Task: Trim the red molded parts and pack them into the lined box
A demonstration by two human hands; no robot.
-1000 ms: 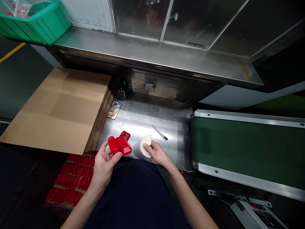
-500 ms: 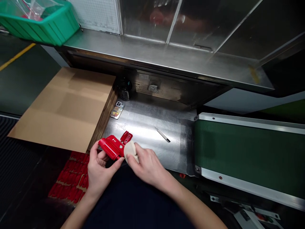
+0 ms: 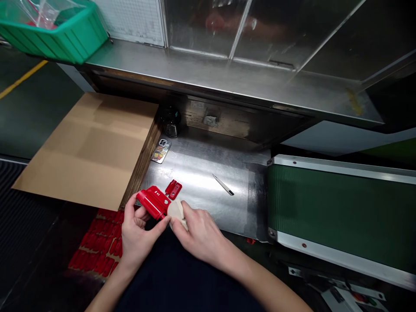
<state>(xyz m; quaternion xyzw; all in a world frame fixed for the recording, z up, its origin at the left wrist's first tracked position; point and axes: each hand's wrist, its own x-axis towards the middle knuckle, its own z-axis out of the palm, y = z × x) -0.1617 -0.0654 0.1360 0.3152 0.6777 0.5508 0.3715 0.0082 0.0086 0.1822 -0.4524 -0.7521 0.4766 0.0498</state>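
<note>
1. Several things stood around the work in the head view: at the upper left a green tray (image 3: 74, 41) held a clear plastic bag (image 3: 43, 15), and a metal shelf (image 3: 195, 71) crossed the upper frame.
2. At left, a stack of cardboard sheets (image 3: 87, 147) bordered the metal worktop (image 3: 198, 160); below it, rows of red parts (image 3: 97, 238) lay at the lower left.
3. Left of centre, a phone (image 3: 161, 151) lay beside the stack, with a dark jar (image 3: 170, 123) behind it.
4. A thin pale tool (image 3: 223, 185) with a dark end lay right of centre; a green conveyor belt (image 3: 341, 203) filled the right side.
5. A small red item (image 3: 173, 189), whether one piece or two I could not tell, lay just beyond the hands.
6. Near the lower centre, the left hand (image 3: 138, 229) gripped a red housing (image 3: 152, 201), fingers behind it and thumb at its near end.
7. The right hand (image 3: 201, 234) pinched an off-white pad (image 3: 176, 210) against the housing's right end, partly covering the pad. The hands nearly met; whether the thumbs touched was unclear. Both forearms rose from the bottom edge, angled inward.
</note>
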